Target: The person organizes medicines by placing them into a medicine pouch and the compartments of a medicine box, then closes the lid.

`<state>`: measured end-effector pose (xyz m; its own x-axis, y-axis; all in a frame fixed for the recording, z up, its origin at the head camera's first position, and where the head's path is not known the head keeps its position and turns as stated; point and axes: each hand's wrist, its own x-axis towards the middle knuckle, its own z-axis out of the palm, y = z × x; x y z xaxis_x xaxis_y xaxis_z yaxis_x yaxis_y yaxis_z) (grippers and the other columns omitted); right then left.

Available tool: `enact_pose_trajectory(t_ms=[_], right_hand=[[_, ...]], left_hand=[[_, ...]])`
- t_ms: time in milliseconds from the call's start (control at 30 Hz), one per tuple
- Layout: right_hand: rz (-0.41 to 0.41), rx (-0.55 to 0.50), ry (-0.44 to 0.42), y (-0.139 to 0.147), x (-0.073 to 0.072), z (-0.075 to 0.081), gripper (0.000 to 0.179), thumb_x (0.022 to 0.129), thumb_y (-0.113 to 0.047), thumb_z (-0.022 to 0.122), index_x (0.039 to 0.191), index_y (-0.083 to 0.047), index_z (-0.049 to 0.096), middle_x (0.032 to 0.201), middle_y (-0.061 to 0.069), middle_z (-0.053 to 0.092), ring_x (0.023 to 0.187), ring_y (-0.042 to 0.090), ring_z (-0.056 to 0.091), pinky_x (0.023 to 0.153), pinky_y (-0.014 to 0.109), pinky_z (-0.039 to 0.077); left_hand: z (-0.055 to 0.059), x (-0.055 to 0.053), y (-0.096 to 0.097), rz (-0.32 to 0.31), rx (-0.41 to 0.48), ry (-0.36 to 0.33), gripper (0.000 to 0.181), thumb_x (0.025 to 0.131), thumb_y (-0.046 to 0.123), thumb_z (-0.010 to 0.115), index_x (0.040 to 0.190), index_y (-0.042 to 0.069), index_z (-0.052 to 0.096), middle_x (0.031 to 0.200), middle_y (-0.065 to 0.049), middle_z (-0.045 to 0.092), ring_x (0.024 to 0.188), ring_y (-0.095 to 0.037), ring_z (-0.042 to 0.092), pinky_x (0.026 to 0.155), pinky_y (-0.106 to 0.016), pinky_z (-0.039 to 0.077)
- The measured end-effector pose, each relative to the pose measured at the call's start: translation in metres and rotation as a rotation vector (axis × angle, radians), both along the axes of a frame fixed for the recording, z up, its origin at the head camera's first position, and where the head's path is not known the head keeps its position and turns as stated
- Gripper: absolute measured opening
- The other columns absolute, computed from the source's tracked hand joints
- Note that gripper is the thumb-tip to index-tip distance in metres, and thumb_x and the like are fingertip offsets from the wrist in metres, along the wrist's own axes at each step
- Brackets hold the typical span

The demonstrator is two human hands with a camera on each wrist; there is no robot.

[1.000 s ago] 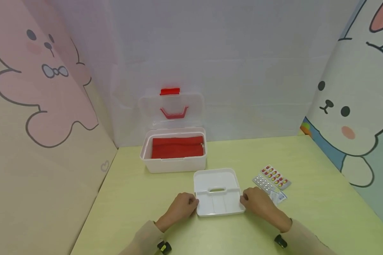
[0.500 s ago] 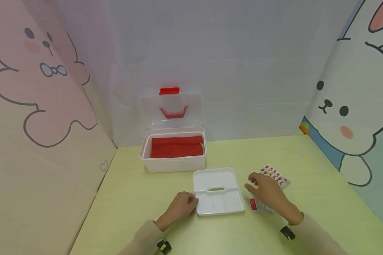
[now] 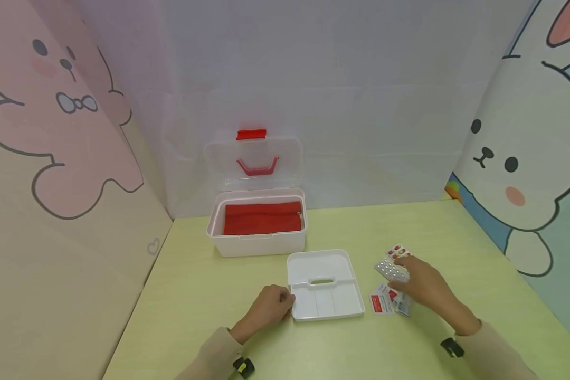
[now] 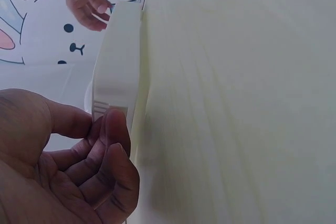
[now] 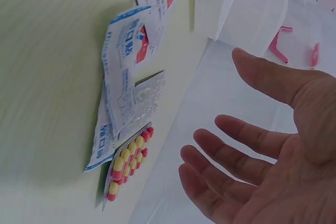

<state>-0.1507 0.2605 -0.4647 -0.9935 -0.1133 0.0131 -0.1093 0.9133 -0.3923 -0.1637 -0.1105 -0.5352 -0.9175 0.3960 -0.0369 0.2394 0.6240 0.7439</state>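
the head view is softly lit, with faint shadow beside the left hand [image 3: 268,303] on the table [image 3: 195,285]. in the left wrist view the table looks washed out; in the right, print on the sachet [image 5: 121,66] is soft.

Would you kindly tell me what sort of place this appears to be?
Probably a staged tabletop booth: a pale yellow table, a plain backdrop and cartoon-animal side walls.

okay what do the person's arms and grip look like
Plain beige sleeves. A left wrist device and right wrist device, both small and black, the left marked yellow-green. The left grip and right grip wear no gloves.
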Motion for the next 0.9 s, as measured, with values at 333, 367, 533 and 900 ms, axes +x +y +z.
enact_pose_trajectory(t_ms=[333,367,533,900], right_hand=[[0.192,0.039,-0.029,-0.006,0.006,-0.022,0.053,0.07,-0.024,0.087,0.114,-0.004,0.067,0.118,0.016,0.066,0.111,0.039,0.061,0.093,0.055,0.048],[0.206,0.04,-0.031,-0.007,0.005,-0.024,0.051,0.069,-0.023,0.087,0.113,-0.005,0.067,0.116,0.014,0.067,0.109,0.037,0.061,0.092,0.053,0.049],[0.22,0.051,-0.059,-0.013,0.003,-0.032,0.045,0.066,-0.021,0.088,0.105,-0.008,0.069,0.107,0.007,0.066,0.093,0.022,0.061,0.08,0.04,0.051],[0.233,0.019,-0.086,-0.018,0.002,-0.035,0.033,0.069,-0.016,0.086,0.092,-0.012,0.063,0.087,-0.002,0.06,0.076,0.012,0.05,0.066,0.03,0.044]], left_hand=[[0.001,0.002,0.0,0.006,-0.011,0.002,0.032,0.096,0.019,0.057,0.066,0.015,0.063,0.052,0.01,0.055,0.045,-0.003,0.046,0.045,-0.021,0.04],[0.002,0.003,0.0,0.007,-0.01,0.003,0.032,0.096,0.019,0.057,0.066,0.015,0.063,0.052,0.01,0.055,0.045,-0.003,0.046,0.045,-0.021,0.04],[0.003,0.003,-0.001,0.015,-0.015,-0.004,0.033,0.096,0.02,0.057,0.064,0.016,0.062,0.051,0.01,0.054,0.044,-0.003,0.045,0.045,-0.021,0.039],[0.003,0.002,-0.003,0.011,-0.016,0.0,0.032,0.097,0.02,0.057,0.065,0.016,0.062,0.051,0.01,0.054,0.045,-0.003,0.046,0.045,-0.021,0.039]])
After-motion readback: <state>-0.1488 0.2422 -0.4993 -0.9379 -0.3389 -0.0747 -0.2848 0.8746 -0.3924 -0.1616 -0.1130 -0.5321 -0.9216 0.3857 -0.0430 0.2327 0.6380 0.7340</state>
